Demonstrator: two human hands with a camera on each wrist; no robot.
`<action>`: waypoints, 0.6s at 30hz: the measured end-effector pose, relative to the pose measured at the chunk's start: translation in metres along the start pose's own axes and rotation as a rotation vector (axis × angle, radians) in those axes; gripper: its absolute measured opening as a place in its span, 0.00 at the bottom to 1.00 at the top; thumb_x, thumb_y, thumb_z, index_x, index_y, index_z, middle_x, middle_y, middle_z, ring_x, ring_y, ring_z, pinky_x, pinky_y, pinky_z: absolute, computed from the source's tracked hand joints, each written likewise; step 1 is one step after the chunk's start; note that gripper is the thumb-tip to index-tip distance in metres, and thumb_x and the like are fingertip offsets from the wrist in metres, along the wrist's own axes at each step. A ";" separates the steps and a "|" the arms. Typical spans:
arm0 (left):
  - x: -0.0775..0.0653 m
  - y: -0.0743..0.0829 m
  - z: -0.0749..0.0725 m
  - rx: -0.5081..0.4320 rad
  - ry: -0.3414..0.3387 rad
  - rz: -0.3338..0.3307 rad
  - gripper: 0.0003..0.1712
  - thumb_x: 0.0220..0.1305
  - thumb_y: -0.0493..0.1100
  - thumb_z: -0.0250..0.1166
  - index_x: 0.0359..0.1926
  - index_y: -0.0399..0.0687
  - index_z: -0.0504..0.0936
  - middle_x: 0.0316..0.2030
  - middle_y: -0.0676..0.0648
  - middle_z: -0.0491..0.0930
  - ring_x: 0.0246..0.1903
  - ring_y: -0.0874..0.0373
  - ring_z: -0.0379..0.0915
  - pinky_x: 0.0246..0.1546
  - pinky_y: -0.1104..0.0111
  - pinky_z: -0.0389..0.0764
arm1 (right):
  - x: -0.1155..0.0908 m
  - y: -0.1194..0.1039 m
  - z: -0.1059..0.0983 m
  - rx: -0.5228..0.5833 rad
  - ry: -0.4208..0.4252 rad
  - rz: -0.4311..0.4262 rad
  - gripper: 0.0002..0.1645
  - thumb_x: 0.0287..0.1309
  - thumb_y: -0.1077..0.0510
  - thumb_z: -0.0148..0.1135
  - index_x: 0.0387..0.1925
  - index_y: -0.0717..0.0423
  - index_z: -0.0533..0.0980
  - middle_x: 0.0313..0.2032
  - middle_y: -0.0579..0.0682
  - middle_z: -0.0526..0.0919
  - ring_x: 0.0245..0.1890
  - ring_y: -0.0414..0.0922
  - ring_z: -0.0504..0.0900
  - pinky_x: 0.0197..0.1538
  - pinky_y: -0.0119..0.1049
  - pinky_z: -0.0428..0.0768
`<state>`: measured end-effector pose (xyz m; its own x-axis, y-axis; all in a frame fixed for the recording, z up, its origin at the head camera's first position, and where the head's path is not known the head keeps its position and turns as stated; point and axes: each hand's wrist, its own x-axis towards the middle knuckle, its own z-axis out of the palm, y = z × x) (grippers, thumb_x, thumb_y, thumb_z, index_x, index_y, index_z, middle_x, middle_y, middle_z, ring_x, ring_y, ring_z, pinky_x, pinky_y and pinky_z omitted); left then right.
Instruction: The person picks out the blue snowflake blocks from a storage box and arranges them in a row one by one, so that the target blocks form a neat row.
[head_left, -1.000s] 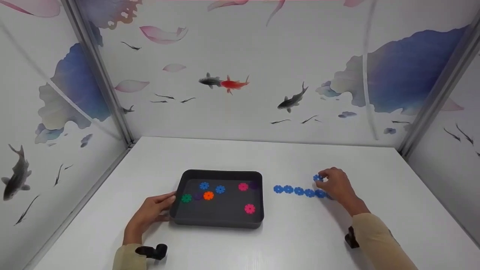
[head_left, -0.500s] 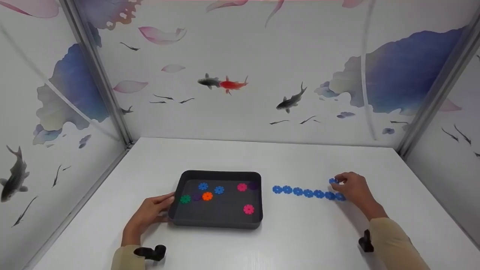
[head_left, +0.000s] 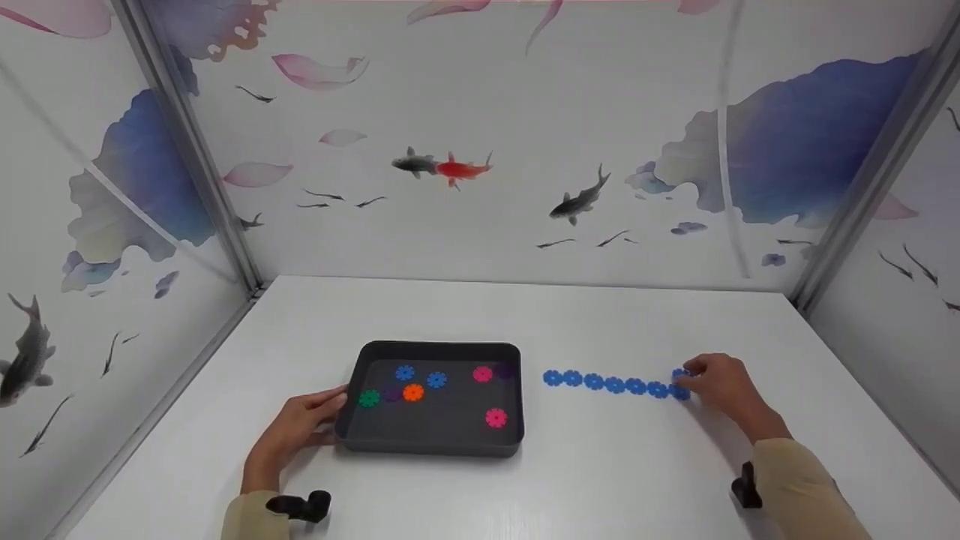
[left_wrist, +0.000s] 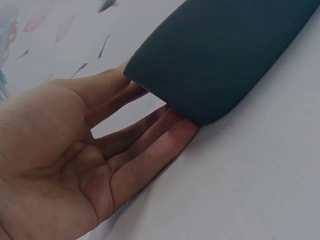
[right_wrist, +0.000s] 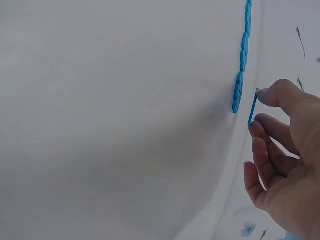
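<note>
My right hand (head_left: 726,386) pinches a blue snowflake-shaped disc (right_wrist: 253,107) edge-on between thumb and fingertips. It hovers at the right end of a row of several blue discs (head_left: 594,381), joined edge to edge on the table; in the right wrist view a narrow gap separates it from the row (right_wrist: 243,55). My left hand (head_left: 300,421) holds the left side of a dark grey tray (head_left: 427,451). In the left wrist view the thumb lies at the top of the tray's wall (left_wrist: 215,55), with the other fingertips at its bottom edge.
Inside the tray lie loose discs: two blue, a green one (head_left: 369,398), an orange one (head_left: 413,392), pink ones (head_left: 496,418) and dark purple ones (head_left: 505,371). The white table (head_left: 585,480) is bounded by printed panels (head_left: 480,240) behind and at both sides.
The right hand has moved right along the row with its disc and come down to the row's right end. The left hand and tray stay in place.
</note>
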<state>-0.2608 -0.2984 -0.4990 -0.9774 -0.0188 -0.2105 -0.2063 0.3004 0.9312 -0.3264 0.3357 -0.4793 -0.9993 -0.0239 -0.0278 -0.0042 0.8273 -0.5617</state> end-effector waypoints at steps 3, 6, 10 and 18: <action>0.000 0.001 -0.001 -0.003 -0.005 0.007 0.34 0.70 0.57 0.62 0.70 0.46 0.72 0.66 0.36 0.74 0.57 0.51 0.78 0.48 0.59 0.85 | -0.001 0.005 -0.004 -0.008 -0.002 -0.002 0.28 0.62 0.55 0.65 0.54 0.74 0.76 0.49 0.70 0.81 0.48 0.60 0.80 0.55 0.56 0.80; -0.001 0.001 -0.001 0.001 -0.014 0.007 0.33 0.71 0.56 0.62 0.70 0.46 0.71 0.66 0.35 0.74 0.58 0.50 0.78 0.48 0.59 0.85 | -0.003 0.010 -0.005 -0.017 -0.009 0.000 0.27 0.62 0.55 0.65 0.53 0.75 0.77 0.48 0.70 0.82 0.47 0.59 0.80 0.55 0.55 0.80; -0.001 0.001 -0.001 0.006 -0.020 0.003 0.33 0.71 0.56 0.61 0.71 0.46 0.71 0.67 0.34 0.73 0.59 0.49 0.77 0.47 0.59 0.85 | -0.005 0.016 -0.005 -0.025 -0.020 0.012 0.26 0.62 0.55 0.66 0.52 0.74 0.78 0.48 0.70 0.82 0.48 0.61 0.80 0.56 0.56 0.80; -0.001 0.001 -0.001 -0.005 -0.023 -0.002 0.33 0.71 0.56 0.62 0.70 0.47 0.71 0.68 0.35 0.72 0.58 0.51 0.77 0.45 0.61 0.85 | -0.011 0.019 -0.009 -0.041 -0.025 0.006 0.25 0.63 0.55 0.66 0.52 0.74 0.78 0.48 0.70 0.81 0.48 0.61 0.80 0.56 0.57 0.80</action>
<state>-0.2603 -0.2997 -0.4979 -0.9758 0.0027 -0.2187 -0.2081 0.2961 0.9322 -0.3158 0.3567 -0.4827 -0.9981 -0.0323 -0.0517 -0.0002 0.8495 -0.5275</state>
